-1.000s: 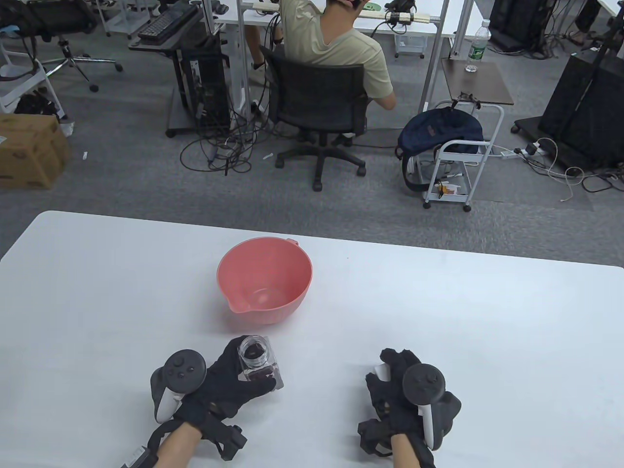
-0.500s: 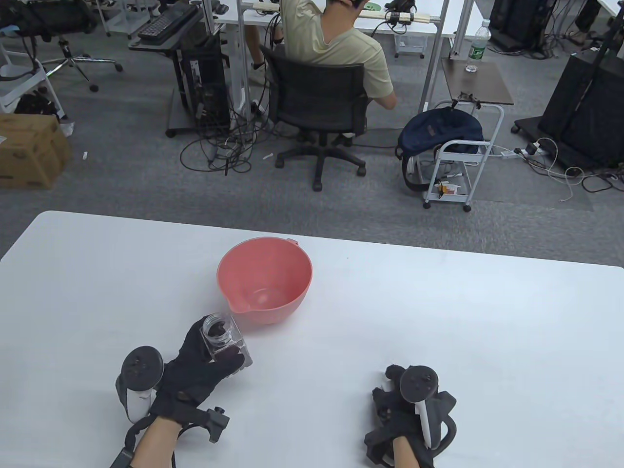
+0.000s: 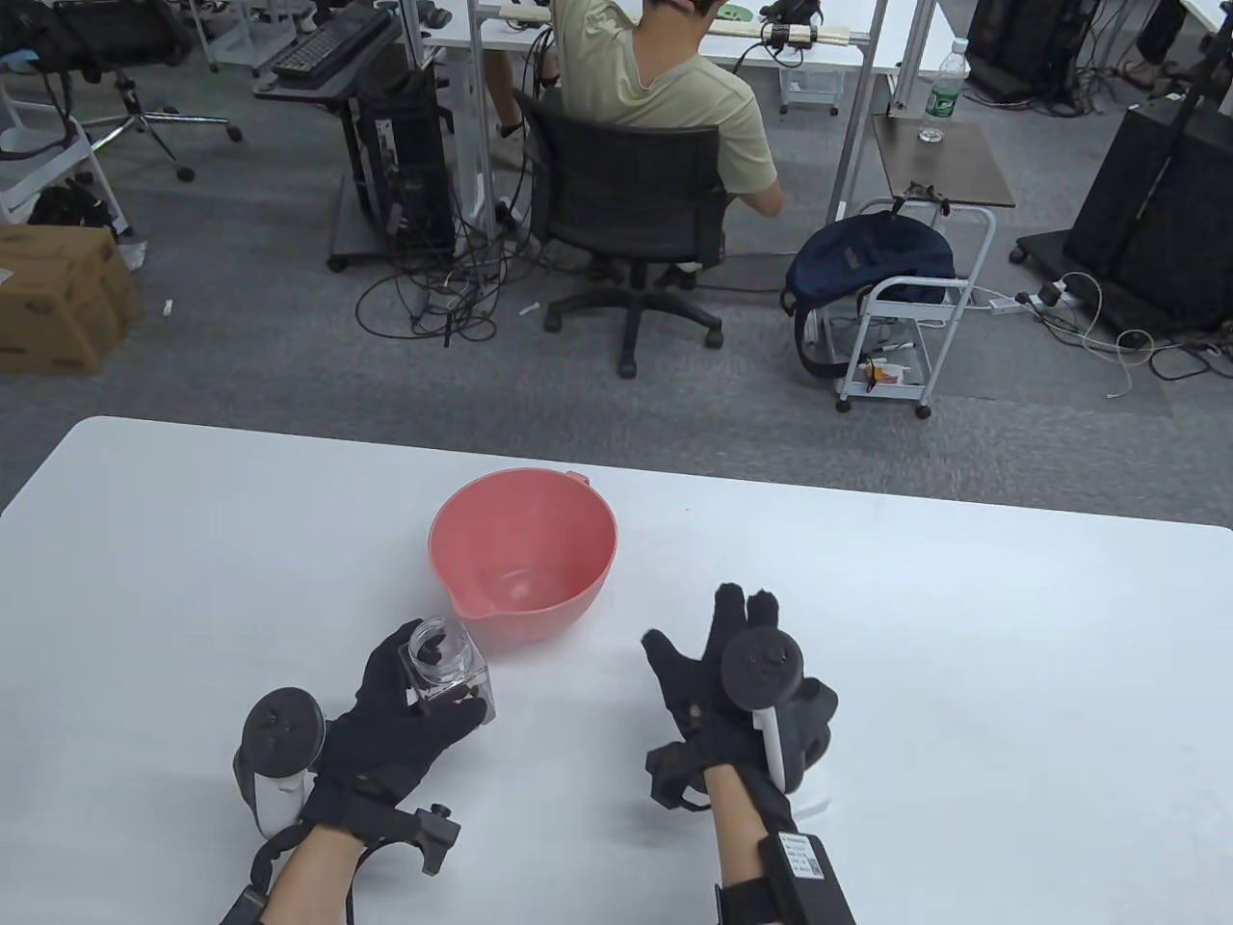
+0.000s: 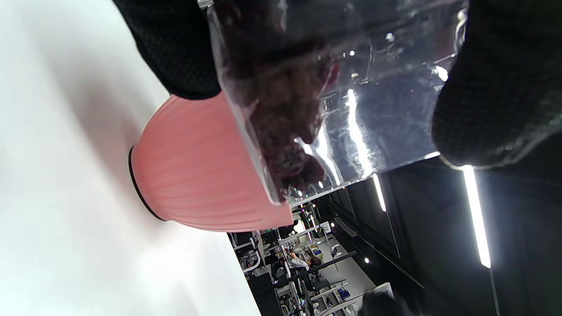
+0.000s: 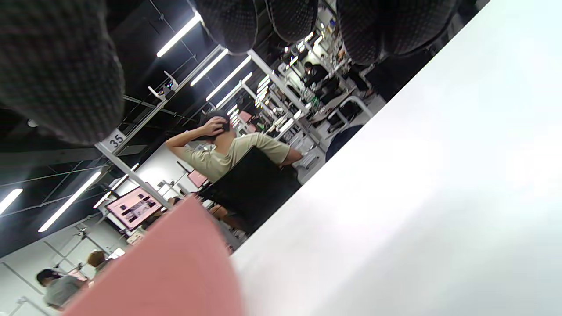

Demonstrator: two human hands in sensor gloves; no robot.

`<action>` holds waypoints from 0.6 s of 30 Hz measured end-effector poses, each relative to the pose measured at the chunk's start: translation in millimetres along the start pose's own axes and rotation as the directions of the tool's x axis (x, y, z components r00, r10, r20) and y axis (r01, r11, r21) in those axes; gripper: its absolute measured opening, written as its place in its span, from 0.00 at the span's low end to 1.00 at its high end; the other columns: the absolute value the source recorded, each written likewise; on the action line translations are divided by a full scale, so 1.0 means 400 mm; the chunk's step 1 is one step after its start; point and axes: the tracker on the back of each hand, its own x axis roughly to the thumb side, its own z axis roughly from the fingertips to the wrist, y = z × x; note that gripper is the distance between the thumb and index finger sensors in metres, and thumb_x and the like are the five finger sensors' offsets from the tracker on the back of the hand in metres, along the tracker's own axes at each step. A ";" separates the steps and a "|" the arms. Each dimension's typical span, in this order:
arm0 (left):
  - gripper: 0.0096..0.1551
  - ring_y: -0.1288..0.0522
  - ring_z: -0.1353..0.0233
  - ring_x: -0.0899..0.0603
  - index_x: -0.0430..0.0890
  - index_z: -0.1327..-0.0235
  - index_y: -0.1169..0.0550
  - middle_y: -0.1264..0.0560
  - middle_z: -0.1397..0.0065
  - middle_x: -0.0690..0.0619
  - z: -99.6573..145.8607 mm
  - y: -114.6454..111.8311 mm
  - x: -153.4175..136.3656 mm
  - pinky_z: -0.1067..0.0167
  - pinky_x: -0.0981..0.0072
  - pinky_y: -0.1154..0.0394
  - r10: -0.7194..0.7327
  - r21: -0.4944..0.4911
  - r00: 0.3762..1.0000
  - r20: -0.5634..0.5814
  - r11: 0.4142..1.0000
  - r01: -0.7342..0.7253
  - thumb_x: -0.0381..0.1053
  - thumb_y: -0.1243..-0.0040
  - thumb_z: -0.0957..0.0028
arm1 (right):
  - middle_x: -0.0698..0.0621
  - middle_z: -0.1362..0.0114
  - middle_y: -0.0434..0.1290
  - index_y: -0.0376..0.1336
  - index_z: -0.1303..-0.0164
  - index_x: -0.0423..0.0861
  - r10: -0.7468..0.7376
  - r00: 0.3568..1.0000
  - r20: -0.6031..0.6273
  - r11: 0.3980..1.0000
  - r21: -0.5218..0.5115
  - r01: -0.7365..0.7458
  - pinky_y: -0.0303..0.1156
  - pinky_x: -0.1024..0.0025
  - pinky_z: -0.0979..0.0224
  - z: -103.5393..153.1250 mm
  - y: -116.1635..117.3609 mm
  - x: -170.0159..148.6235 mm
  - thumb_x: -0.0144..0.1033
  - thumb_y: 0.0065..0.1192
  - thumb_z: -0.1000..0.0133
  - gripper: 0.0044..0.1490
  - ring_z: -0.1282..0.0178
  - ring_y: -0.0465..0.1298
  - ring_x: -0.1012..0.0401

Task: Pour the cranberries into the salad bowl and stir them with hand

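Pink plastic salad bowl [image 3: 523,551] stood on the white surface [image 3: 963,655] in the table view. At its 7 o'clock, just beside the spout, the left hand [image 3: 400,718] gripped a clear jar [image 3: 446,670] of dark cranberries [image 3: 453,686], mouth up and uncapped. At the bowl's 4 o'clock the right hand [image 3: 718,665] hovered with fingers spread, holding nothing.

From the left wrist, gloved fingers [image 4: 496,87] clasped the jar [image 4: 373,96], cranberries [image 4: 281,109] heaped to one side, the bowl [image 4: 197,175] close behind.

From the right wrist, straight fingertips [image 5: 290,17] hung over the surface [image 5: 439,197], the bowl's blurred wall [image 5: 175,272] nearby.
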 end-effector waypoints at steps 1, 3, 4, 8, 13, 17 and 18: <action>0.59 0.35 0.23 0.44 0.76 0.26 0.42 0.40 0.18 0.64 0.000 0.000 0.001 0.32 0.47 0.22 0.002 -0.001 1.000 0.000 1.000 -0.002 0.75 0.14 0.64 | 0.43 0.12 0.49 0.50 0.20 0.55 -0.018 1.000 -0.007 0.999 0.028 0.018 0.67 0.41 0.24 -0.016 0.012 0.030 0.77 0.73 0.59 0.64 0.21 0.63 0.34; 0.59 0.35 0.23 0.45 0.76 0.26 0.42 0.40 0.18 0.64 0.000 0.001 0.000 0.32 0.48 0.22 0.001 0.001 1.000 0.003 1.000 -0.001 0.75 0.15 0.63 | 0.43 0.11 0.47 0.47 0.19 0.56 -0.030 0.999 -0.029 0.997 0.075 0.032 0.69 0.42 0.25 -0.044 0.035 0.072 0.78 0.72 0.59 0.66 0.21 0.63 0.34; 0.59 0.35 0.23 0.45 0.76 0.26 0.42 0.40 0.18 0.64 0.000 0.001 0.000 0.32 0.48 0.22 0.001 0.001 1.000 0.005 1.000 -0.001 0.75 0.14 0.63 | 0.43 0.11 0.46 0.46 0.19 0.56 -0.035 0.998 -0.051 0.993 0.109 0.040 0.70 0.43 0.25 -0.063 0.053 0.093 0.79 0.72 0.58 0.67 0.22 0.64 0.34; 0.59 0.35 0.23 0.45 0.76 0.26 0.42 0.40 0.18 0.65 0.000 0.001 -0.001 0.33 0.48 0.22 0.003 -0.002 1.000 0.006 1.000 -0.003 0.75 0.14 0.64 | 0.43 0.11 0.45 0.43 0.19 0.56 -0.033 0.992 -0.124 0.988 0.145 0.051 0.76 0.48 0.29 -0.115 0.114 0.124 0.80 0.71 0.58 0.68 0.24 0.67 0.36; 0.59 0.35 0.23 0.45 0.76 0.26 0.42 0.40 0.18 0.65 0.000 -0.001 0.000 0.33 0.49 0.22 -0.006 -0.011 1.000 0.010 1.000 0.006 0.75 0.15 0.63 | 0.41 0.12 0.46 0.41 0.19 0.54 -0.007 0.980 -0.197 0.975 0.218 0.051 0.83 0.57 0.37 -0.154 0.196 0.117 0.81 0.70 0.58 0.70 0.28 0.74 0.39; 0.59 0.35 0.23 0.45 0.75 0.26 0.42 0.40 0.18 0.65 0.001 -0.005 -0.004 0.33 0.49 0.22 -0.015 -0.012 1.000 0.005 1.000 0.015 0.75 0.15 0.63 | 0.39 0.14 0.49 0.41 0.19 0.53 -0.071 0.956 -0.283 0.953 0.264 0.149 0.87 0.66 0.47 -0.170 0.241 0.101 0.80 0.68 0.55 0.68 0.37 0.82 0.46; 0.59 0.35 0.23 0.45 0.75 0.26 0.42 0.40 0.18 0.65 0.001 -0.009 -0.006 0.33 0.49 0.22 -0.020 -0.014 1.000 0.002 1.000 0.020 0.75 0.15 0.63 | 0.38 0.15 0.51 0.42 0.19 0.52 -0.088 0.949 -0.304 0.947 0.271 0.174 0.88 0.67 0.49 -0.170 0.250 0.102 0.78 0.67 0.54 0.66 0.39 0.83 0.46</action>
